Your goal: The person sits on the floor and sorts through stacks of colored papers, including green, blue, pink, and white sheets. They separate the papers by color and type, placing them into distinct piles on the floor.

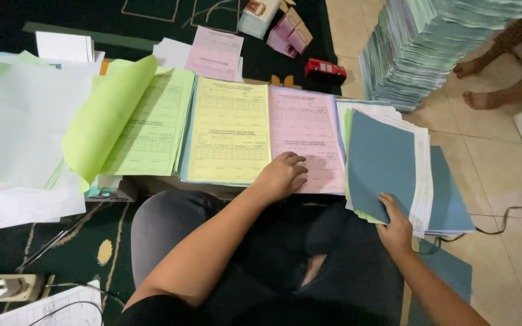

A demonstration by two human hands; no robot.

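Dark carpet [261,36] is covered by form stacks; the pink stack [305,130] is pressed by the left hand [282,175], fingers curled, while a blue sheet [380,160] is gripped by the right hand [395,226].

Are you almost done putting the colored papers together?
Looks partway. Done: a tall stack of sheets stands on the floor. In hand: the right hand grips a blue-topped bundle, while the left hand rests on the pink forms. Left: piles of yellow forms and green forms remain.
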